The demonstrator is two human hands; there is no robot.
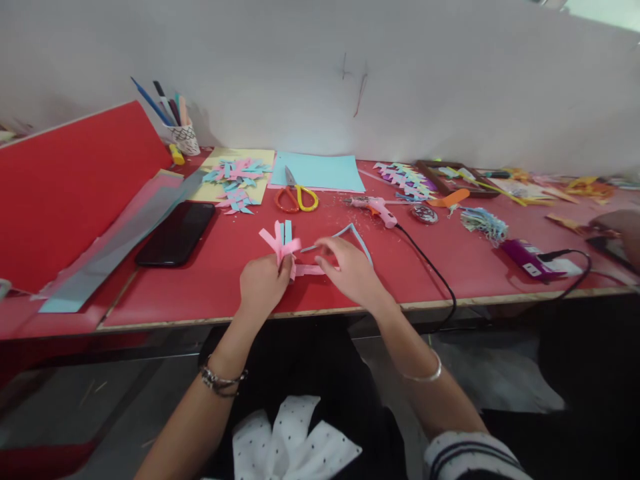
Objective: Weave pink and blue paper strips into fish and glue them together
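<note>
My left hand (264, 283) pinches a woven piece of pink and blue paper strips (281, 244) near the table's front edge; its strip ends fan out above my thumb. From that piece a pink strip (309, 270) runs right, toward my right hand (353, 270). The right hand hovers over the strips with thumb and fingers apart and curved; I see nothing between them. Behind it a folded pale blue strip (353, 232) makes a bent angle on the red table. Red-and-yellow scissors (296, 195) lie behind the woven piece.
A black phone (177, 233) lies left, beside leaning coloured sheets (125, 233). A pink glue gun (375, 208) with a trailing black cord lies right, near a purple power strip (533, 260). Cut paper pieces (237, 175) and blue paper (317, 171) are behind. Someone's hand (620, 230) shows far right.
</note>
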